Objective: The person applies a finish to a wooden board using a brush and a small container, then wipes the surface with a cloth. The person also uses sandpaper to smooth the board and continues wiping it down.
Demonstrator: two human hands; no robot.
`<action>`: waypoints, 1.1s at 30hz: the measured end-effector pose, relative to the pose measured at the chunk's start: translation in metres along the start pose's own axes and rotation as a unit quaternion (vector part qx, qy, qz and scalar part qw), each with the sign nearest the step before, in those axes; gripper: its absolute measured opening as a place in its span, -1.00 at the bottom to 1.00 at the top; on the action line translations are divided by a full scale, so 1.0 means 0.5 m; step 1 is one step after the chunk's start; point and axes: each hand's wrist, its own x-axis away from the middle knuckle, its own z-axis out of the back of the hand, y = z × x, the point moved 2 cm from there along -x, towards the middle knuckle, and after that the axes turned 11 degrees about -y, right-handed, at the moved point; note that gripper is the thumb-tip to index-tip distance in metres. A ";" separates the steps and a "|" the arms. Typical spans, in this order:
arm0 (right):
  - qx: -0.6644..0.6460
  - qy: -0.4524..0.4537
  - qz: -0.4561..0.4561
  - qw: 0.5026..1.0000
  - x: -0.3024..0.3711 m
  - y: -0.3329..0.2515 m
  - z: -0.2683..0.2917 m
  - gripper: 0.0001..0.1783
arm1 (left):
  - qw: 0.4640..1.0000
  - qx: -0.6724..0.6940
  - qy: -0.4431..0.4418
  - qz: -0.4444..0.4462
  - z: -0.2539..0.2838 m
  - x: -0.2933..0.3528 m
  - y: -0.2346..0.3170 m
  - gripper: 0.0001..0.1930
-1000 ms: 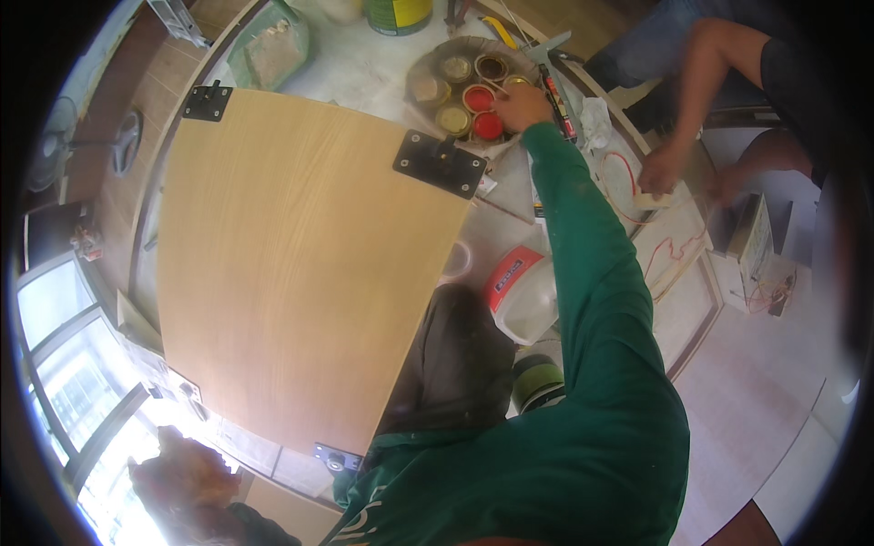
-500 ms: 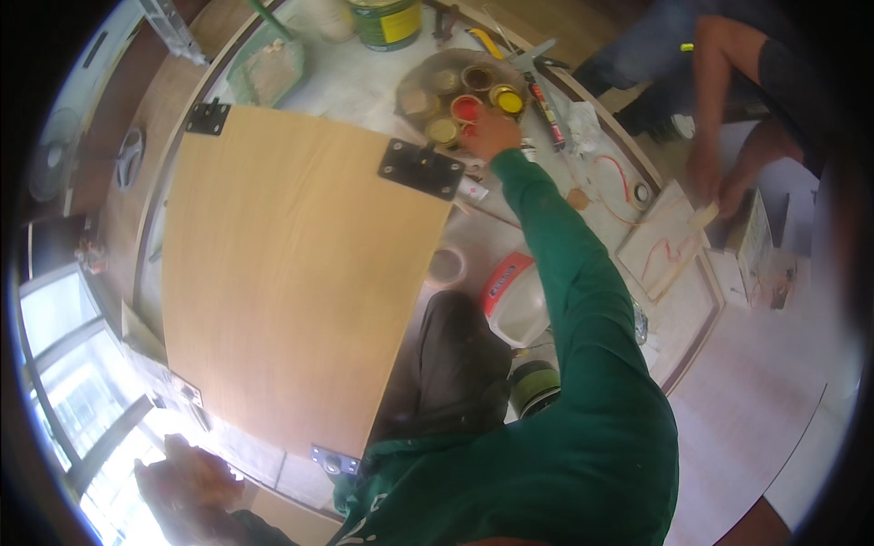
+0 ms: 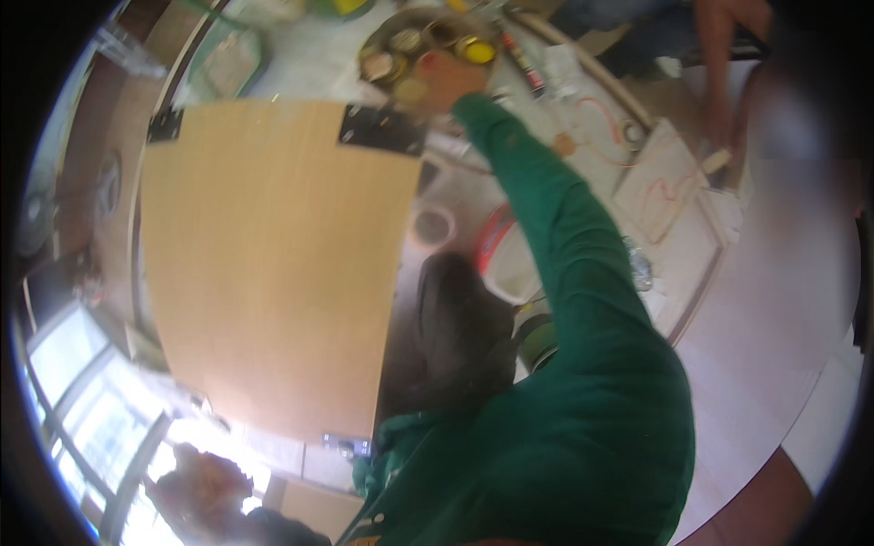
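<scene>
My right hand (image 3: 446, 82) reaches over several small paint pots on a round tray (image 3: 371, 38). It covers the red pot, and its blurred fingers are hard to read. A yellow pot (image 3: 476, 50) stands beside it. At the lower left my left hand (image 3: 202, 482) is bent closed around something brownish that I cannot make out. Between my hands lies a light wooden panel (image 3: 269, 264). Black metal plates (image 3: 382, 129) sit at its far corners, and a smaller metal fitting (image 3: 346, 445) is at the near right corner.
A green paint tray (image 3: 228, 65) stands at the far left, and a red-and-white tub (image 3: 510, 264) beside my knee. A tape roll (image 3: 431, 226) lies near the panel. At the right, another person's hands (image 3: 724, 136) are close to a thin board (image 3: 665, 182) with red marks.
The view has shifted, so the tray and panel sit higher and further left. My right hand has moved from the red pot's edge to over it. The left hand stays closed.
</scene>
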 end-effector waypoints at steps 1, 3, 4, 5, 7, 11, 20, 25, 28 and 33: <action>-0.007 -0.021 -0.009 1.000 0.025 -0.013 0.018 -0.18 | 1.000 -0.020 -0.003 -0.014 0.037 -0.003 -0.010 -0.29; -0.001 -0.039 -0.080 0.996 0.071 -0.037 0.110 -0.14 | 1.000 -0.014 -0.005 -0.027 0.052 0.004 -0.019 -0.27; -0.039 -0.022 -0.063 0.997 0.064 -0.028 0.113 -0.16 | 1.000 -0.005 -0.014 -0.014 0.050 0.004 0.000 -0.27; -0.078 -0.005 -0.047 0.996 0.058 -0.017 0.117 -0.17 | 1.000 0.003 -0.023 -0.003 0.047 0.002 0.019 -0.27; -0.150 -0.026 -0.043 0.987 0.051 0.007 0.140 -0.26 | 0.999 0.016 -0.035 0.035 0.052 0.012 0.028 -0.28; -0.348 0.004 -0.045 0.937 0.016 0.107 0.152 -0.40 | 0.989 0.056 -0.041 0.133 0.039 0.012 0.057 -0.33; -0.229 0.139 -0.024 0.963 0.030 0.044 0.101 -0.39 | 0.971 0.191 -0.045 0.136 0.019 0.018 0.080 -0.40; -0.126 0.097 -0.002 0.987 0.048 0.037 0.058 -0.44 | 0.974 0.166 -0.033 0.152 0.023 0.024 0.057 -0.38; -0.095 0.081 0.012 0.992 0.043 0.039 0.044 -0.52 | 0.969 0.191 -0.041 0.149 0.019 0.018 0.075 -0.38; -0.078 0.046 -0.004 0.996 0.024 0.016 0.038 -0.57 | 0.622 0.682 -0.175 0.342 0.013 -0.003 0.004 -0.53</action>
